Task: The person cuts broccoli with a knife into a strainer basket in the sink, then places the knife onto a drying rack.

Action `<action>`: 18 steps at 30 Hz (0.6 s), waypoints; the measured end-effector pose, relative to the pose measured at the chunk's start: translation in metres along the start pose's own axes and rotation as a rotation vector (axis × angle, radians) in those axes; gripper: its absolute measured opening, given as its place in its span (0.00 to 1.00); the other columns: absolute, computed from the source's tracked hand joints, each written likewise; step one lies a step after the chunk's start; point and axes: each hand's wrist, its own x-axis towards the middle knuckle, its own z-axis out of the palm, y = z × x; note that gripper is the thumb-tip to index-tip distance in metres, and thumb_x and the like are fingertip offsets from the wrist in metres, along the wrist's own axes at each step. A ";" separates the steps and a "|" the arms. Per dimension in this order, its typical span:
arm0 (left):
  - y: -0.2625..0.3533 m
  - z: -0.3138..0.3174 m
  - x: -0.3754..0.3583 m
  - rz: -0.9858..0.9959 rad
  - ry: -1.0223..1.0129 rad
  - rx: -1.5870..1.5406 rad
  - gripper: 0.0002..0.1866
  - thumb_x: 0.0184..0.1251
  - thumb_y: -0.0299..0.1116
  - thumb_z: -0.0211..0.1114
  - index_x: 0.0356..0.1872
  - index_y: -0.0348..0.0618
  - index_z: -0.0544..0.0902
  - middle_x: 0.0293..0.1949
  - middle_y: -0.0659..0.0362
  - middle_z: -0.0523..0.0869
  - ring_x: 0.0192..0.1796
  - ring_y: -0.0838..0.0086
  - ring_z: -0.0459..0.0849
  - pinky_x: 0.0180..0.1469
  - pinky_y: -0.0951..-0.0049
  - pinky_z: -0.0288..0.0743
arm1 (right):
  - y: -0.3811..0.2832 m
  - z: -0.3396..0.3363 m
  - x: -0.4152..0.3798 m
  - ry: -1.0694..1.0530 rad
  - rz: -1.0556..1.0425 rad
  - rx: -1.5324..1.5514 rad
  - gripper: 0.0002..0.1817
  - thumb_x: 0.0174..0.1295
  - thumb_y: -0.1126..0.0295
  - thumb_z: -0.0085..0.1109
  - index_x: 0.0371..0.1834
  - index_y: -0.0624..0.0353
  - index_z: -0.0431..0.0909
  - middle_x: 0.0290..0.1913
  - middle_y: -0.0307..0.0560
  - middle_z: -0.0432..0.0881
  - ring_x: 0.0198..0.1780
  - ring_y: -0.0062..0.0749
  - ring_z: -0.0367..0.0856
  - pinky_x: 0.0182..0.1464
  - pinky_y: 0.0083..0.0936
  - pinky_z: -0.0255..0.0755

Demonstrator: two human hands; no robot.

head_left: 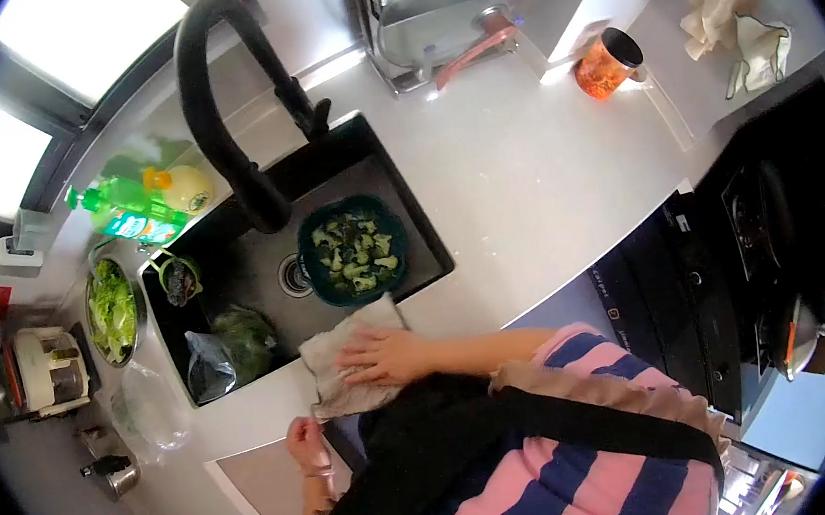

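My right hand [382,354] lies flat with its fingers spread, pressing on a grey-beige cloth [327,352] at the front edge of the sink. Just below the cloth's lower corner, my left hand [308,444] is closed with its fingers curled; whether anything is inside it is hidden. In the black sink [420,237] sits a dark teal basin [310,258] of cut broccoli florets [356,248]. A clear plastic bag [211,367] and a bundle of greens [245,338] rest at the sink's lower left.
A black faucet [218,127] arches over the sink. Left of it stand a green detergent bottle [136,208], a yellow-capped bottle [187,189] and a bowl of lettuce [113,311]. An orange canister [606,66] stands at right, beyond the worktop [507,197]; a stove [781,219] lies far right.
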 end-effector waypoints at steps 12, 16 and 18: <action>0.003 0.003 -0.034 -0.045 -0.043 0.154 0.08 0.62 0.32 0.64 0.36 0.38 0.81 0.28 0.62 0.81 0.32 0.78 0.78 0.36 0.79 0.72 | 0.099 -0.173 -0.203 0.068 1.475 -0.502 0.34 0.65 0.48 0.40 0.74 0.35 0.47 0.76 0.52 0.40 0.76 0.54 0.33 0.70 0.63 0.27; 0.038 -0.001 -0.051 -0.159 -0.094 0.082 0.08 0.61 0.30 0.64 0.40 0.39 0.81 0.33 0.60 0.82 0.35 0.78 0.79 0.41 0.77 0.74 | 0.189 -0.225 -0.132 0.203 1.790 -0.368 0.35 0.64 0.39 0.33 0.75 0.29 0.41 0.76 0.56 0.34 0.75 0.60 0.27 0.65 0.71 0.21; 0.033 -0.005 -0.062 -0.197 -0.097 0.015 0.10 0.62 0.30 0.64 0.42 0.39 0.80 0.35 0.60 0.82 0.37 0.78 0.79 0.42 0.77 0.74 | 0.213 -0.229 -0.093 0.164 1.724 -0.353 0.35 0.64 0.37 0.32 0.74 0.28 0.41 0.76 0.57 0.33 0.75 0.60 0.25 0.65 0.71 0.21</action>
